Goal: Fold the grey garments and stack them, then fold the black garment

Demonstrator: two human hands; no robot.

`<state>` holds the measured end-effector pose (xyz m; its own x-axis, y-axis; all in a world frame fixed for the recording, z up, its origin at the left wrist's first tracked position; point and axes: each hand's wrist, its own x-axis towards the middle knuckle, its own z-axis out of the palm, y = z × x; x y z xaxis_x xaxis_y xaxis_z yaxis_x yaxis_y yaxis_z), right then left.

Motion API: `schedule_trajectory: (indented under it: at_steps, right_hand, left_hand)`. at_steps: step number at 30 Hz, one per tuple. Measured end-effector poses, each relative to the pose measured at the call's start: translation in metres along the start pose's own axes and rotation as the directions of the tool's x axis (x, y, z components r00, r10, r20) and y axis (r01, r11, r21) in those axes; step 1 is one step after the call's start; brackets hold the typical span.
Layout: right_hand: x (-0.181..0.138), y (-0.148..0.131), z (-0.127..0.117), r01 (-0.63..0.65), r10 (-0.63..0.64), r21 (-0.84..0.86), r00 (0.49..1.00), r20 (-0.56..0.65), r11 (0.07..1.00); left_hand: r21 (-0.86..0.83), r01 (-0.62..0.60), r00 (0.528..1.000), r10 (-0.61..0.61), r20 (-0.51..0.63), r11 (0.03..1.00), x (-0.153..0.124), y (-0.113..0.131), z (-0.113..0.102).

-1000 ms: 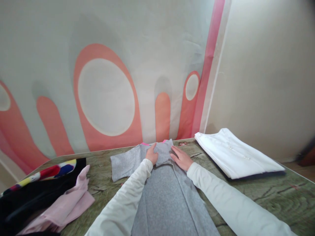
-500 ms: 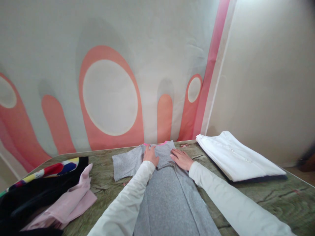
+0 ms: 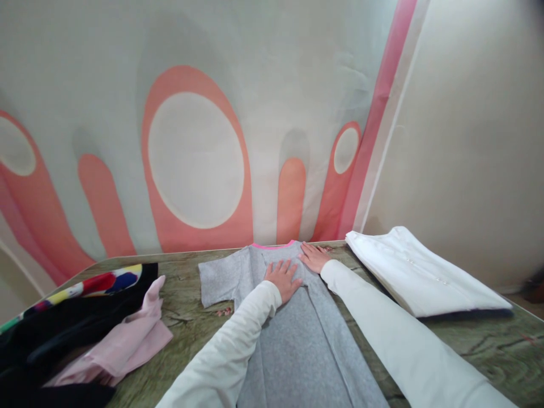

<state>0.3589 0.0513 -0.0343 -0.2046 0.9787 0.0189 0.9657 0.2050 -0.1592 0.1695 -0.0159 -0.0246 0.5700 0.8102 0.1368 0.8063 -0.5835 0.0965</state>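
Note:
A grey short-sleeved garment [image 3: 297,345] with a pink-edged neckline lies on the table, its neck at the far edge. One sleeve stretches out to the left; the right side is folded inward along its length. My left hand [image 3: 284,280] rests flat on the upper middle of the garment, fingers spread. At the right shoulder, by the fold, my right hand [image 3: 314,258] lies with its fingers stretched out over the fabric. Neither hand grips anything.
Black clothing with a colourful print [image 3: 85,317] and a crumpled pink cloth [image 3: 127,345] lie on the left. A folded white garment [image 3: 425,277] sits at the right. The wood-patterned table [image 3: 182,317] meets a printed wall [image 3: 263,113] behind.
My left hand has moved from the neckline down and right onto the garment's chest, uncovering the pink edge. The bunched cloth there now lies flatter. My right hand has shifted slightly toward the shoulder.

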Motion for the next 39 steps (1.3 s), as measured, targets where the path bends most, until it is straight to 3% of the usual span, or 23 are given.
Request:
schedule_trajectory:
  at_steps: [10,16,22,29,39]
  right_hand:
    - [-0.006,0.005,-0.009,-0.009,0.013,0.081,0.998,-0.055,0.997]
    - [-0.049,0.002,-0.010,0.196,-0.194,0.062,0.980,-0.039,0.979]
    - [-0.089,0.015,-0.016,0.172,-0.173,0.058,0.985,0.002,0.983]
    - [-0.134,0.003,-0.022,0.272,-0.269,0.095,0.962,-0.047,0.958]
    - [-0.138,-0.012,-0.023,0.286,-0.283,0.093,0.958,-0.044,0.954]
  left_hand:
    - [-0.070,0.008,1.000,-0.009,-0.016,0.998,0.002,-0.002,0.001]
    - [-0.052,0.000,1.000,-0.001,-0.023,0.999,0.003,-0.002,0.002]
    - [-0.064,0.010,1.000,-0.011,-0.017,0.998,0.002,-0.001,0.000]
    - [-0.076,0.011,0.999,-0.013,-0.035,0.997,0.001,0.000,-0.001]
    - [-0.097,0.013,0.997,-0.020,-0.071,0.995,0.002,-0.001,0.002]
